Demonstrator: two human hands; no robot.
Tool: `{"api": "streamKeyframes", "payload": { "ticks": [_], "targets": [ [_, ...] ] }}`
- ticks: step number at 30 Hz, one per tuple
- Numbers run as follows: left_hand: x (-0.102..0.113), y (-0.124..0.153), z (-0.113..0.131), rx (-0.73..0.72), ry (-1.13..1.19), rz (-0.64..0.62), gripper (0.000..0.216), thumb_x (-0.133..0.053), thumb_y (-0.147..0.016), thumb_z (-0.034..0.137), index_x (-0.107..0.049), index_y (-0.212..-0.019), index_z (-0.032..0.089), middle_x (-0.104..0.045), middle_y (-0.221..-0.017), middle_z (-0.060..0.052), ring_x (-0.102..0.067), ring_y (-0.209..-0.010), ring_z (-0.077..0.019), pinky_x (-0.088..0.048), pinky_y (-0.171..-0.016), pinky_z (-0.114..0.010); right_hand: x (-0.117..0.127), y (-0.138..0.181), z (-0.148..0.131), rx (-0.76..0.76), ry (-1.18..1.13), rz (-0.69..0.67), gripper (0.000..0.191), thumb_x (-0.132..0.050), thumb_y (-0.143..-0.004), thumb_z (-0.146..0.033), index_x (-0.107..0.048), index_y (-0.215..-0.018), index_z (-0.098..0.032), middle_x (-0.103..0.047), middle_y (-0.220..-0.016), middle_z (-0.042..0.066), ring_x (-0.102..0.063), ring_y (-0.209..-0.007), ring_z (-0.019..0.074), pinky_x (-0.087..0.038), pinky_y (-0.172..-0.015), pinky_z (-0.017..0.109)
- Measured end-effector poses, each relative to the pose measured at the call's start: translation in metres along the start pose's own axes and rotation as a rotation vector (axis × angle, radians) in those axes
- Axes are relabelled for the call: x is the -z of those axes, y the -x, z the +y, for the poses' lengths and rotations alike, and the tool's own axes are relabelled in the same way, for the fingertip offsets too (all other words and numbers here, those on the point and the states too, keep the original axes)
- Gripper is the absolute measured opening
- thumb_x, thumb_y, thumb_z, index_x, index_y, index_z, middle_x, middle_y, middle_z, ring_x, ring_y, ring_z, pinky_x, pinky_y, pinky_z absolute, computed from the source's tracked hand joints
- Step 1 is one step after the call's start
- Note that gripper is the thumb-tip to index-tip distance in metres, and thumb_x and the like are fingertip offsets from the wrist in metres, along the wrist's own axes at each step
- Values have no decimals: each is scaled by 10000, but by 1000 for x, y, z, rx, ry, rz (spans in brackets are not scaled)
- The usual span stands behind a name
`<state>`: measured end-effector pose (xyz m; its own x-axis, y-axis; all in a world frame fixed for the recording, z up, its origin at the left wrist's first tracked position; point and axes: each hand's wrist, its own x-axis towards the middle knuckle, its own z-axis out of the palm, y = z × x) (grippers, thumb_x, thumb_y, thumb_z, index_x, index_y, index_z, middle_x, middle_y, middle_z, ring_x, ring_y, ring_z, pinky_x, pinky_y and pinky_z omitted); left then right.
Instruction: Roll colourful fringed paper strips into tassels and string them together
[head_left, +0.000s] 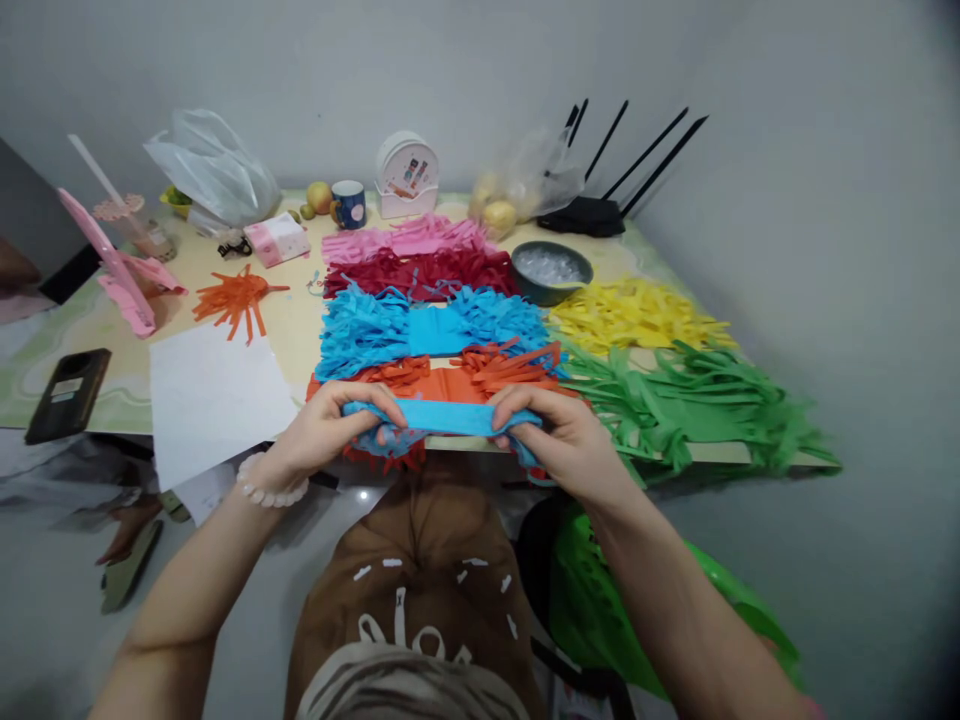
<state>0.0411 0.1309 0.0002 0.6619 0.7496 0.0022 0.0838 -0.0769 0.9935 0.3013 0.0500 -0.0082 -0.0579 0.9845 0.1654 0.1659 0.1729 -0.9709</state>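
Note:
Between my two hands a folded strip of blue tissue paper (448, 418) is stretched level above the table's front edge. My left hand (341, 428) pinches its left end, thumb and fingers closed on it. At the right end, my right hand (559, 432) grips it the same way. Crumpled or fringed blue paper hangs below both hands. Just behind lies orange fringed tissue paper (446, 384), partly hidden by the strip and hands. Beyond it are a blue fringed sheet (436, 330), a dark red one (427, 272) and a pink one (439, 236).
Green (709, 405) and yellow fringed paper (637, 315) lie at right, near a dark bowl (551, 272). At left are white paper (217, 400), a phone (69, 394), an orange tassel (238, 298) and a pink stand (120, 275). A mug (349, 205) stands behind.

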Motion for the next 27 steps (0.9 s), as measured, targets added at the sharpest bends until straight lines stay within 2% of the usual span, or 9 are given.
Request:
{"api": "streamKeyframes", "payload": {
  "ticks": [3,8,11,14,16,18,20,22,27],
  "targets": [
    [-1,3,4,-71,-70,-21,204,-634,-866,300,-746,-813,137,-690,-789,-63,-613,-687,-138,-493,-667,-245,-3,-1,-1,-59,21,14,59,-576,-783,-211,-624,-758,-187,-614,-669,2,-564,-558,120,-450,-528,229],
    [-9,6,10,-183,-262,62,257,-660,-876,327,-700,-694,150,-693,-745,-53,-617,-701,-148,-479,-699,-252,-7,1,-1,-37,139,42,197,-636,-838,-367,-613,-771,-184,-630,-724,20,-547,-616,134,-433,-575,248],
    [-13,8,10,-181,-349,127,189,-670,-868,336,-727,-935,167,-739,-915,-64,-649,-794,-172,-493,-740,-261,-8,2,-4,-30,226,79,213,-674,-826,-371,-585,-756,-191,-603,-705,1,-525,-597,123,-408,-559,235],
    [-13,7,10,-125,-455,139,302,-656,-873,335,-689,-1134,186,-732,-1082,-68,-657,-910,-195,-491,-792,-267,-7,3,-7,10,280,74,161,-660,-835,-331,-634,-918,-195,-669,-837,28,-610,-700,155,-465,-632,252],
    [-12,7,10,-71,-507,105,234,-638,-879,343,-706,-1022,170,-735,-968,-49,-645,-846,-187,-476,-749,-262,-5,3,-10,35,364,44,237,-646,-847,-302,-654,-1064,-205,-710,-966,54,-658,-826,191,-493,-721,281],
    [-12,6,10,-35,-524,75,204,-624,-882,352,-685,-877,158,-696,-808,-22,-603,-735,-164,-445,-675,-252,-4,3,-11,42,446,14,205,-631,-857,-290,-674,-1040,-207,-726,-973,58,-669,-855,207,-492,-749,300],
    [-12,6,9,-28,-500,63,218,-617,-888,360,-632,-812,157,-654,-740,-6,-561,-676,-144,-418,-635,-246,-4,3,-12,30,475,13,113,-625,-857,-294,-671,-900,-199,-724,-890,51,-665,-802,203,-487,-725,302],
    [-13,7,8,-26,-422,42,217,-611,-900,364,-577,-820,165,-666,-754,-6,-564,-667,-136,-422,-632,-244,-6,4,-12,-12,430,29,121,-635,-855,-310,-631,-813,-197,-713,-812,40,-664,-746,191,-490,-690,291],
    [-17,9,6,28,-50,12,188,-619,-914,337,-527,-911,173,-678,-708,9,-628,-588,-123,-479,-610,-243,-12,7,-6,-110,51,102,194,-684,-851,-375,-621,-854,-192,-716,-691,22,-684,-612,165,-542,-601,265]
  ]
}}
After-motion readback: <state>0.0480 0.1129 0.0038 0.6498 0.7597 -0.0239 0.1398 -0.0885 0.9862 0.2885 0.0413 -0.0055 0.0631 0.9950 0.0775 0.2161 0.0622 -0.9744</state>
